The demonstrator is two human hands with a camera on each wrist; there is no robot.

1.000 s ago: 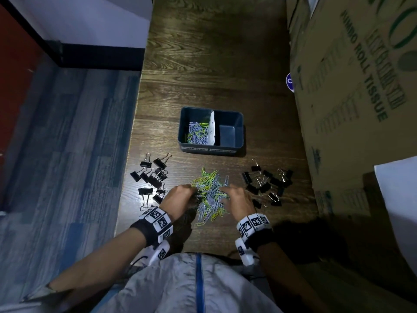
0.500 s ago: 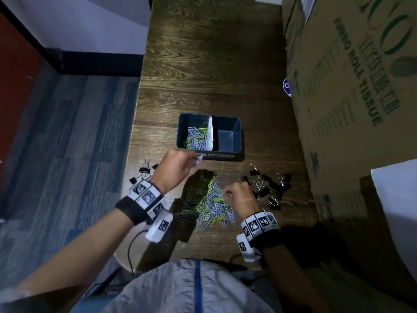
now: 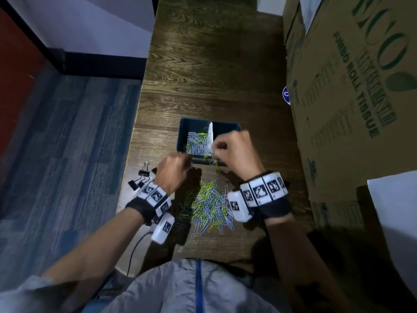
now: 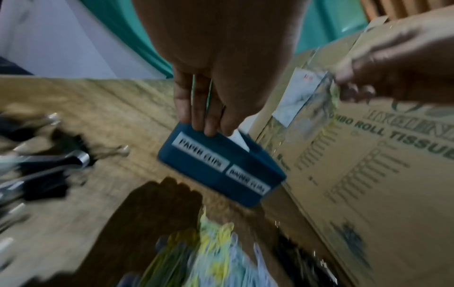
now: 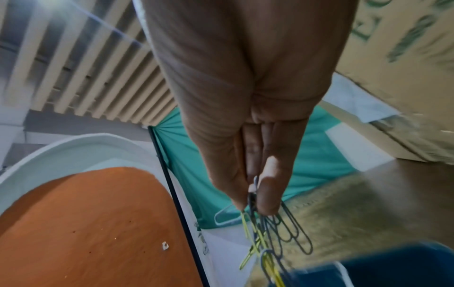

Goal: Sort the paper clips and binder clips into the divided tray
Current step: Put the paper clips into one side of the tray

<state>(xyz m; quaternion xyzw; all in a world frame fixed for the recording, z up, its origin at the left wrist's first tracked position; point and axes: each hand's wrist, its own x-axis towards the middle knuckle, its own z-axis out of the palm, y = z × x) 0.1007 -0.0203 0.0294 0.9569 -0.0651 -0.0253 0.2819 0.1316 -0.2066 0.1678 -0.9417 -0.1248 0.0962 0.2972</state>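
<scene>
Head view: right hand (image 3: 234,152) pinches a bunch of paper clips (image 5: 272,233) dangling lengthwise just above the tray (image 3: 184,136) divider, paper-clip compartment to its left; left hand (image 3: 172,170) released, fingers straight.

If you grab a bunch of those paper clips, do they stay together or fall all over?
Probably partly both. The paper clips pinched by the right hand dangle hooked together, so they likely tangle. They look thin and light; loose ones may slip out.

A dark wood-grain table (image 3: 203,71) fills the middle. Blue-grey carpet floor (image 3: 67,143) lies at nine o'clock. Cardboard boxes (image 3: 352,91) stand at three o'clock.
</scene>
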